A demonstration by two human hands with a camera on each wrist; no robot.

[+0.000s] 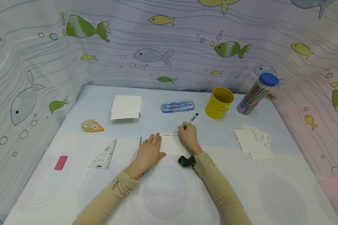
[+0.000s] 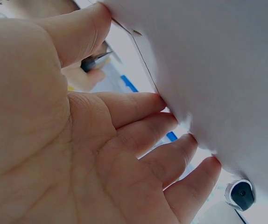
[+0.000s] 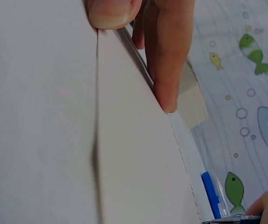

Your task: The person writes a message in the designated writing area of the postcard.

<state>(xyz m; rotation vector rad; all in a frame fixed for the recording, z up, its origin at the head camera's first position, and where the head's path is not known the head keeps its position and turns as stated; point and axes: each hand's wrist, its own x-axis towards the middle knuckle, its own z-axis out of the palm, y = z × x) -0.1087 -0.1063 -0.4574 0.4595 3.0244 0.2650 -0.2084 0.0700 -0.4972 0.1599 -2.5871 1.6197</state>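
A white card (image 1: pixel 173 147) lies on the table with a row of small handwriting along its far edge. My left hand (image 1: pixel 149 151) rests on the card's left side, fingers extended and thumb spread; the left wrist view shows its fingertips along the surface. Near the right end of the writing, my right hand (image 1: pixel 189 137) grips a pen (image 1: pixel 193 118), its dark end pointing up and away. The right wrist view catches the pen's tip (image 3: pixel 213 221) at the written line. A thin dark stick (image 1: pixel 141 141) lies partly hidden beneath the left hand.
Left are a set square (image 1: pixel 104 156), a pink eraser (image 1: pixel 61 162) and correction tape (image 1: pixel 92 126). Blank cards (image 1: pixel 126 107), a blue case (image 1: pixel 178 106), a yellow cup (image 1: pixel 217 104) and a pencil jar (image 1: pixel 253 97) stand behind. Written cards (image 1: pixel 250 140) lie right.
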